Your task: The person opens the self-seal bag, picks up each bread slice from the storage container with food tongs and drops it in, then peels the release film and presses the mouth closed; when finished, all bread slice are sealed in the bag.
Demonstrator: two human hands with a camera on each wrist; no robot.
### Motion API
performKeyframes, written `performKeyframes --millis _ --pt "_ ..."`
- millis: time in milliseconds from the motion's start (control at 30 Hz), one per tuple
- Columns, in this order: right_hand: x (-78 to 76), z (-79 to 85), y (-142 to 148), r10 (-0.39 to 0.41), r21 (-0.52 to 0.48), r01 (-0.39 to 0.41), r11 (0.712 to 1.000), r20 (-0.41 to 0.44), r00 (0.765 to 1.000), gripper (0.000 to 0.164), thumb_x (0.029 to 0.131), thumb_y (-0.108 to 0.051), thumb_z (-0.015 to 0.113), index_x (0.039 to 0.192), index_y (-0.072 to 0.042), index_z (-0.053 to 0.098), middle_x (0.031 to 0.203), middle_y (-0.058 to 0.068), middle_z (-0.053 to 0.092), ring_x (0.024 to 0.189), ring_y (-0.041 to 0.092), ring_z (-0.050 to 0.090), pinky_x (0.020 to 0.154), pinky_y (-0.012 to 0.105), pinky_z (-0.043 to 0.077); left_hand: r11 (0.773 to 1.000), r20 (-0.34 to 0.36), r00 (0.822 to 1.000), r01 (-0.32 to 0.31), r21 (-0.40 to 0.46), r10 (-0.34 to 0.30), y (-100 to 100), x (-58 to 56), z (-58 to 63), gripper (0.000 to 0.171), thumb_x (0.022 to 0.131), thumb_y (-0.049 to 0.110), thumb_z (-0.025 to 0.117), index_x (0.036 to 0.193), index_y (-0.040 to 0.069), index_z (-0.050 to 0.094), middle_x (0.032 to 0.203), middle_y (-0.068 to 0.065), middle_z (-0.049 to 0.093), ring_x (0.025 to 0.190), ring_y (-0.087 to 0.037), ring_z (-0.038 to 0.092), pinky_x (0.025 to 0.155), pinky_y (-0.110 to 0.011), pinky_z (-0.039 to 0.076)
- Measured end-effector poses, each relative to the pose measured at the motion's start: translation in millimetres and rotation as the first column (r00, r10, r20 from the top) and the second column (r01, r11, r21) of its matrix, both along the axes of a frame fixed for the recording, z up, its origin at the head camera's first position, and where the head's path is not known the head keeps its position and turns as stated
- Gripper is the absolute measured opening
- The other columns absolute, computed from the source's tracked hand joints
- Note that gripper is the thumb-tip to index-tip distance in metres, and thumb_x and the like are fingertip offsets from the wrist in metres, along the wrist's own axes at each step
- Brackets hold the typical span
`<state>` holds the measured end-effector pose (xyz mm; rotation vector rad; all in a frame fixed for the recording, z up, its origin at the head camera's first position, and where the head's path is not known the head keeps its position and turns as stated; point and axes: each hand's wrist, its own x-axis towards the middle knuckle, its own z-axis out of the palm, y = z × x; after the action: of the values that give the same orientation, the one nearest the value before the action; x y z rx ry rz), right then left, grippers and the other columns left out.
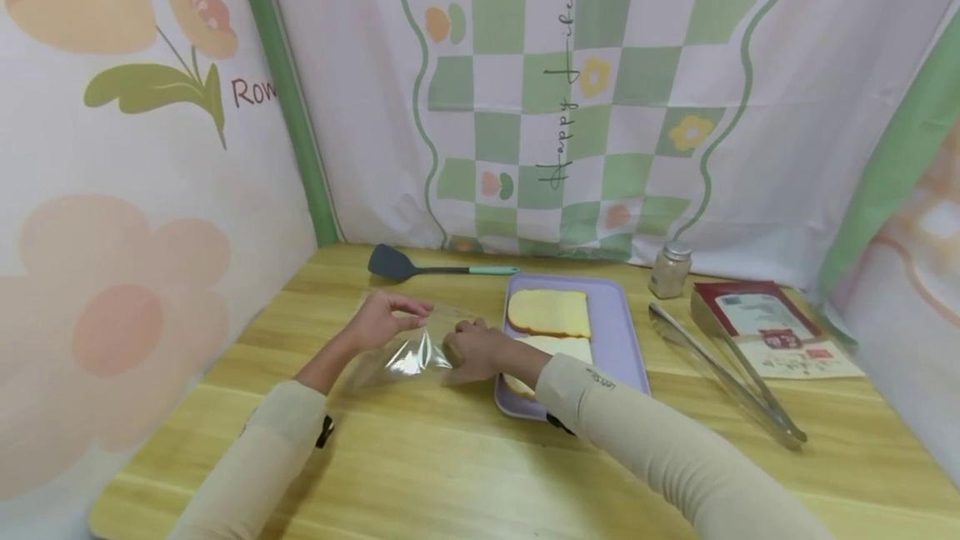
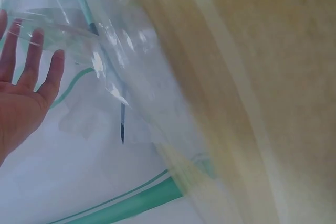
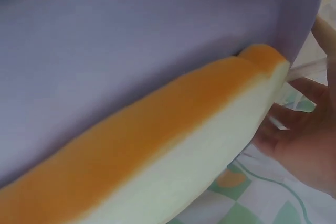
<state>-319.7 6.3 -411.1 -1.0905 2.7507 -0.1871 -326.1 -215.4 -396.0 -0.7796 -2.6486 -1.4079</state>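
Observation:
A clear plastic bag [image 1: 412, 359] is spread between both hands above the table, left of the tray. With thumb and fingertips my left hand [image 1: 378, 321] pinches its upper edge. The left wrist view shows this hand's other fingers [image 2: 34, 64] spread, with film [image 2: 113, 72] in front of them. My right hand [image 1: 474, 350] grips the bag's right side with curled fingers. On the lilac tray [image 1: 618, 327] lie slices of bread [image 1: 551, 312]; the right forearm covers part of the nearer one. Close up in the right wrist view is a bread slice's brown crust [image 3: 157, 116].
Behind the bag lies a spatula [image 1: 390, 263] with a mint handle. Right of the tray are metal tongs [image 1: 723, 373], a lidded glass jar [image 1: 670, 271] and a red and white package [image 1: 776, 332]. A printed curtain [image 1: 360, 107] hangs at the wooden table's [image 1: 450, 473] back edge.

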Motion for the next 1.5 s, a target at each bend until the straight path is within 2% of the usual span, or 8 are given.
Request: performKeyframes --millis 167,400,500,633,767,900,1033,1500 --pt "-5.8 -1.0 5 0.060 -0.088 -0.062 0.994 -0.035 0.998 0.058 0.092 -0.040 0.070 0.136 -0.005 0.057 0.138 0.017 0.055 0.127 0.034 0.051 0.105 0.046 0.044 1.000 -0.007 1.000 -0.005 -0.009 0.005 -1 3.2 0.4 0.012 0.089 0.001 0.071 0.099 -0.005 0.074 0.114 -0.013 0.071 0.109 -0.032 0.066 0.097 -0.050 0.050" --pt "-9.1 3.2 17 0.056 -0.086 -0.059 0.995 -0.037 0.998 0.059 0.088 -0.032 0.074 0.135 0.000 0.057 0.132 0.019 0.059 0.122 0.032 0.054 0.105 0.042 0.044 1.000 -0.009 1.000 -0.013 -0.017 0.013 -3 2.2 -1.3 0.011 0.089 0.000 0.071 0.098 -0.006 0.074 0.112 -0.014 0.072 0.109 -0.034 0.066 0.098 -0.051 0.049" --pt "-9.2 2.9 22 0.047 -0.062 -0.050 0.997 -0.048 0.998 0.065 0.084 -0.035 0.078 0.135 -0.001 0.056 0.129 0.018 0.061 0.120 0.031 0.055 0.105 0.041 0.043 1.000 -0.014 1.000 -0.014 -0.019 0.014 -4 1.0 -3.2 0.011 0.088 0.000 0.071 0.097 -0.007 0.073 0.112 -0.015 0.072 0.108 -0.034 0.067 0.097 -0.049 0.050" --pt "-7.3 3.3 26 0.021 -0.016 -0.022 1.000 -0.025 0.999 0.075 0.078 -0.044 0.082 0.137 -0.005 0.056 0.132 0.017 0.059 0.122 0.033 0.054 0.104 0.046 0.043 1.000 -0.023 1.000 -0.014 -0.011 0.014 -5 -0.4 -6.2 0.011 0.087 -0.001 0.072 0.096 -0.008 0.073 0.112 -0.018 0.071 0.108 -0.036 0.066 0.097 -0.049 0.050" --pt "-5.4 4.0 29 -0.025 0.023 0.025 0.999 0.016 1.000 0.071 0.077 -0.048 0.082 0.134 -0.012 0.059 0.139 0.015 0.054 0.125 0.036 0.051 0.101 0.056 0.043 1.000 -0.018 1.000 -0.016 -0.010 0.016 -6 -0.1 -6.3 0.011 0.088 -0.002 0.071 0.096 -0.009 0.072 0.114 -0.021 0.070 0.110 -0.041 0.064 0.098 -0.052 0.048" --pt "-5.9 3.8 30 -0.047 0.033 0.046 0.998 0.019 0.999 0.067 0.077 -0.049 0.082 0.131 -0.014 0.060 0.142 0.013 0.052 0.126 0.036 0.051 0.099 0.058 0.043 0.999 0.000 0.999 -0.035 -0.027 0.035 -5 -0.2 -5.2 0.011 0.088 -0.001 0.071 0.096 -0.008 0.072 0.114 -0.019 0.070 0.111 -0.039 0.064 0.099 -0.051 0.048" --pt "-6.2 4.5 30 -0.049 0.033 0.048 0.998 0.028 0.998 0.068 0.077 -0.048 0.082 0.132 -0.015 0.060 0.143 0.013 0.051 0.129 0.036 0.049 0.101 0.060 0.040 0.999 -0.004 1.000 -0.031 -0.029 0.031 -4 2.7 -1.9 0.011 0.088 0.001 0.072 0.096 -0.007 0.073 0.113 -0.017 0.071 0.109 -0.037 0.065 0.099 -0.050 0.049" --pt "-6.2 9.5 36 -0.017 0.020 0.016 1.000 0.061 0.998 0.077 0.080 -0.047 0.081 0.143 -0.013 0.052 0.149 0.015 0.045 0.136 0.040 0.040 0.106 0.069 0.029 0.998 0.003 0.999 -0.032 -0.051 0.032 -4 -1.2 -5.7 0.014 0.089 0.002 0.071 0.101 -0.004 0.073 0.115 -0.013 0.071 0.111 -0.034 0.064 0.099 -0.050 0.048"
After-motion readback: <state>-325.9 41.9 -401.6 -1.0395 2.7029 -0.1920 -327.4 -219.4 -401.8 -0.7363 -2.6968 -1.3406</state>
